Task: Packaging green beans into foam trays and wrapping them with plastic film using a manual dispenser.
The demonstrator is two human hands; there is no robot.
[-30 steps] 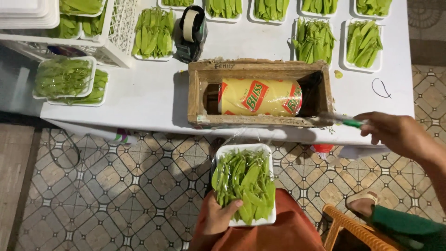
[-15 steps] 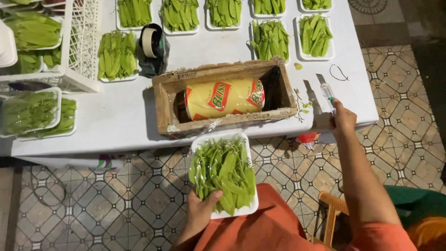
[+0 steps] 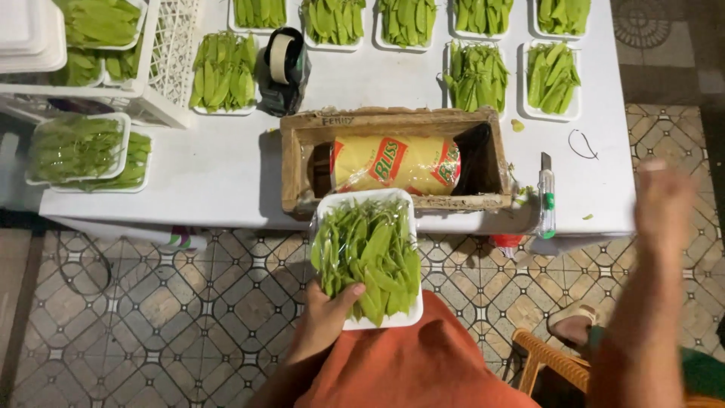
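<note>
Left hand point(image 3: 326, 317) grips the near-left corner of a white foam tray point(image 3: 368, 261), thumb hooked over the rim onto the pods, fingers hidden under the base; closed on it. Right hand point(image 3: 663, 200) is raised and empty at the table's right end, motion-blurred, touching nothing; cannot tell how far the fingers are spread.

The tray sits above the person's orange lap, its far end just at the table edge, touching or overlapping the front wall of the wooden box point(image 3: 393, 202). It is heaped full with flat green pea pods point(image 3: 370, 253), glossy, with clear film visible along the sides.

Wooden box on the white table point(image 3: 211, 174) holds a yellow-and-red roll of wrap point(image 3: 396, 162) lying on its side, dark end at the right. A green-handled cutter point(image 3: 547, 195) lies on the table just right of the box, near the edge.

Behind the box: a tape dispenser point(image 3: 283, 68) and rows of more white trays of pods point(image 3: 476, 75). At left, two stacked filled trays point(image 3: 75, 147) sit at the table edge, and a white plastic crate point(image 3: 162, 60) holds more pods, with empty stacked trays point(image 3: 30, 34) at the corner. Tiled floor below.
</note>
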